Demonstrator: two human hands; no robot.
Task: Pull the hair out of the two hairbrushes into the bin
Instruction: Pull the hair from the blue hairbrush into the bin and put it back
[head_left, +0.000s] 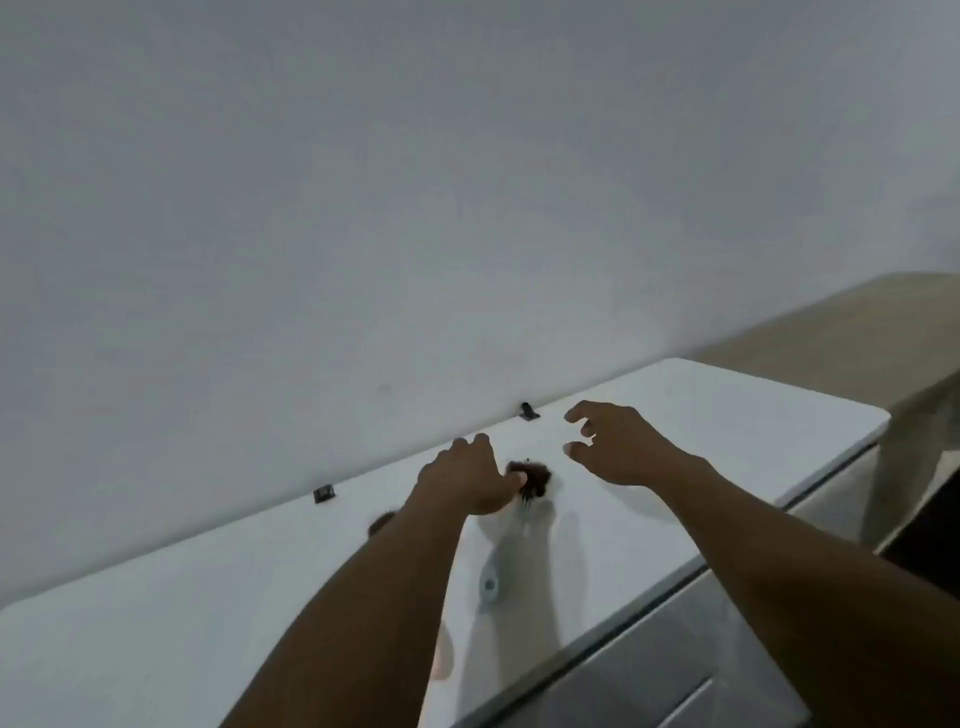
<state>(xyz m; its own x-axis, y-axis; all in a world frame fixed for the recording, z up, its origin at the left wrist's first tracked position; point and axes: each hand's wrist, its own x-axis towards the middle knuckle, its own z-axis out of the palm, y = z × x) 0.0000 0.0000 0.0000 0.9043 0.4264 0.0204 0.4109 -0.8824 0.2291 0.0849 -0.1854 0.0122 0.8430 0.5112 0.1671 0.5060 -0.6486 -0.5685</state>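
Observation:
A hairbrush with a pale grey handle (491, 579) lies on the white table (208, 613), handle toward me. A clump of dark brown hair (535, 478) sits in its head. My left hand (467, 478) covers the left side of the head, its thumb pressed against the hair. My right hand (613, 447) hovers just right of the clump, fingers spread and curled, holding nothing. A brown bit of a second brush (382, 522) shows behind my left forearm, and a pinkish part (442, 660) peeks out lower down. No bin is in view.
Two small black clips (529, 411) (324, 493) sit on the table's far edge against the plain wall. A wooden unit (857, 332) stands beyond the table's right end. Grey cabinet fronts (649, 680) lie below the near edge.

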